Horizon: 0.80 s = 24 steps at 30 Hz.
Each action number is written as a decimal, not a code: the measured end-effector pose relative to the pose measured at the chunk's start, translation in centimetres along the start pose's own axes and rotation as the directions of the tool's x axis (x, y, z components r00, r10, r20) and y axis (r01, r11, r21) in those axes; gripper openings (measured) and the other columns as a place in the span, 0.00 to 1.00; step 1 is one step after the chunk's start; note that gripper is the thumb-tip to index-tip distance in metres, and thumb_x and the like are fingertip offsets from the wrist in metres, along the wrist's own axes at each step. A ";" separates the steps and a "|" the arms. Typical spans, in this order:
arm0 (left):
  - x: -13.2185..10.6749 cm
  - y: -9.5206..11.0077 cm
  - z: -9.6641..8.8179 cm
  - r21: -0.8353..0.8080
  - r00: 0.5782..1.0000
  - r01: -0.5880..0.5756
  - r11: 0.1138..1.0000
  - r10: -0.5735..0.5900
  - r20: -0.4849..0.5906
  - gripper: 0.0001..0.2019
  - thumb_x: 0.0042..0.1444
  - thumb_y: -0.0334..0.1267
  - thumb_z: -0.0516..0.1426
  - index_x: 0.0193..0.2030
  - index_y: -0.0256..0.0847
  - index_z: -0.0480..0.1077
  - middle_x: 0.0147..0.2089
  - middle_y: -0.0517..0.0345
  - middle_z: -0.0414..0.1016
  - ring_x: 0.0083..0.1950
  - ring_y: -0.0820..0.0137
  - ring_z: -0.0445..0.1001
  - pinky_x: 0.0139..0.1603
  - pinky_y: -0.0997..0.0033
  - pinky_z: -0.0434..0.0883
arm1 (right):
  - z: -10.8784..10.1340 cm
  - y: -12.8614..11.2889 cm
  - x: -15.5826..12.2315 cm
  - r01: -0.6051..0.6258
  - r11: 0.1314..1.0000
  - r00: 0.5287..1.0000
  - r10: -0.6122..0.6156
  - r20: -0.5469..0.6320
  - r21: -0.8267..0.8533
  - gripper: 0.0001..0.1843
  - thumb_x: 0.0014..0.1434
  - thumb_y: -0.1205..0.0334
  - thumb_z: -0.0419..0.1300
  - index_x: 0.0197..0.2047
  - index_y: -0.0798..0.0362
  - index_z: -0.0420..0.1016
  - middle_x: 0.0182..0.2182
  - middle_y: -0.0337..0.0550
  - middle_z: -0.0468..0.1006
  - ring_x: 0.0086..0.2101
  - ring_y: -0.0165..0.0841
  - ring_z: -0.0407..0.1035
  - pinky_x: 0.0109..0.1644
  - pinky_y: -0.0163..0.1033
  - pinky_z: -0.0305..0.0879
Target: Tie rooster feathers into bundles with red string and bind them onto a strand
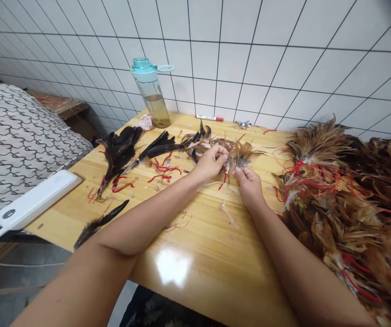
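A: Where's the small brown feather bunch?
B: Over the middle of the wooden table, with both hands on it. The left hand has its fingertips pinched on the quill end, and the right hand is closed on it from below.
A: And around them?
B: Red thread scraps just to the left, black feathers beyond. On the right there's a big brown feather heap, and a water bottle stands by the tiled wall.

Glossy varnished wood table, soft brown feathers, clear plastic bottle, glazed wall tiles
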<state>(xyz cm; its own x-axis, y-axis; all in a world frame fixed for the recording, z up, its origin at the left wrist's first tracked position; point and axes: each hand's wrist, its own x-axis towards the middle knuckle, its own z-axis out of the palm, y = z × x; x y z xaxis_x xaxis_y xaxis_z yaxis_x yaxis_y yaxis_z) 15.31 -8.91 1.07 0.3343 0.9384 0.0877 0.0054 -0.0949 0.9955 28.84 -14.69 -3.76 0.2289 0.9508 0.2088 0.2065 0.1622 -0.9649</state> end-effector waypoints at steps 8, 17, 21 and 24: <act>-0.5 -1.9 0.9 0.220 0.971 -0.160 0.962 0.193 -0.140 0.04 0.60 0.28 0.53 0.37 0.41 0.63 0.32 0.62 0.67 0.31 0.75 0.66 0.34 0.75 0.64 | 0.7 0.5 0.1 -0.063 0.996 0.996 0.067 -0.064 0.063 0.16 0.54 0.46 0.61 0.27 0.50 0.76 0.31 0.41 0.80 0.38 0.37 0.72 0.51 0.45 0.66; -1.3 -1.3 1.3 0.154 0.972 -0.172 0.973 0.193 -0.131 0.03 0.62 0.29 0.50 0.39 0.42 0.60 0.36 0.61 0.69 0.28 0.78 0.73 0.31 0.76 0.70 | 0.8 0.4 0.3 -0.131 0.966 0.991 0.133 0.005 0.224 0.14 0.50 0.47 0.65 0.27 0.50 0.77 0.30 0.42 0.81 0.40 0.38 0.74 0.55 0.47 0.66; -1.7 -1.0 1.4 0.127 0.977 -0.180 0.975 0.192 -0.089 0.04 0.62 0.29 0.51 0.38 0.42 0.60 0.35 0.62 0.69 0.29 0.77 0.75 0.32 0.76 0.71 | 0.7 0.2 0.4 -0.163 0.947 0.987 0.158 0.038 0.279 0.14 0.48 0.48 0.67 0.27 0.51 0.76 0.29 0.41 0.79 0.40 0.37 0.74 0.52 0.45 0.68; -1.5 -1.0 1.2 0.107 0.975 -0.208 0.972 0.215 -0.052 0.04 0.60 0.28 0.52 0.38 0.42 0.61 0.34 0.62 0.69 0.30 0.77 0.74 0.35 0.75 0.72 | 0.6 -0.1 0.4 -0.145 0.945 0.989 0.141 0.036 0.294 0.15 0.48 0.47 0.66 0.29 0.50 0.75 0.32 0.43 0.80 0.40 0.37 0.73 0.51 0.45 0.68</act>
<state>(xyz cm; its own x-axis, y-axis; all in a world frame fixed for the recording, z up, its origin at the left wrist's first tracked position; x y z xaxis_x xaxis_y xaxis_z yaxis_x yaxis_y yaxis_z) 15.88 -10.63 -0.12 0.2779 0.9121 0.3013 0.0364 -0.3235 0.9455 28.36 -14.19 -3.72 0.2216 0.9730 0.0646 -0.1181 0.0926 -0.9887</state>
